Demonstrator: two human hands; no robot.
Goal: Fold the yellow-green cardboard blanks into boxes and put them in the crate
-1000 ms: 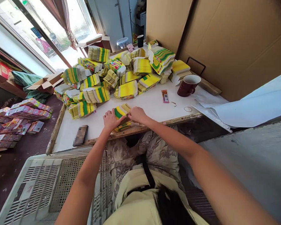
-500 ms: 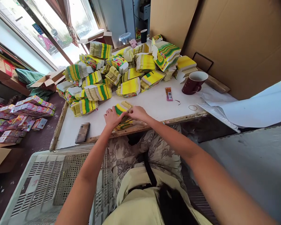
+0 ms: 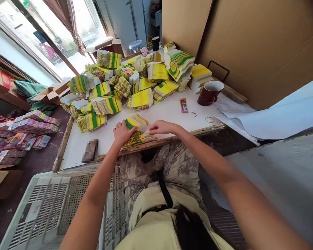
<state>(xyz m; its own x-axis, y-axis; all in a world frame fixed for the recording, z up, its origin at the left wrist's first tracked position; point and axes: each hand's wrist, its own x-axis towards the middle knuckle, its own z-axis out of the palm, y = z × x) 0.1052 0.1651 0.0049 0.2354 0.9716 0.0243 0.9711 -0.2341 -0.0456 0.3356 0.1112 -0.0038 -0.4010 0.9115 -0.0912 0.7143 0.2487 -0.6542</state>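
Observation:
A small stack of flattened yellow, green and white cartons (image 3: 137, 121) lies near the front edge of the table. My left hand (image 3: 122, 133) grips its left side, with the thumb along the near face. Just right of the stack and apart from it is my right hand (image 3: 161, 127), its fingers curled together; whether they pinch something small cannot be made out. Beyond both hands rises a heap of bundled flattened cartons (image 3: 139, 99), yellow with green stripes.
A dark red mug (image 3: 208, 94), a small orange-pink packet (image 3: 183, 105) and a rubber band (image 3: 209, 119) lie to the right. A blurred dark phone-like object (image 3: 90, 151) is at the left front. Below stands a plastic crate (image 3: 39, 177); a large cardboard sheet (image 3: 250, 45) stands behind.
My right hand has let go of the stack and drawn away to the right. My left hand stays on the stack, whose near printed side shows more now. The view has shifted slightly.

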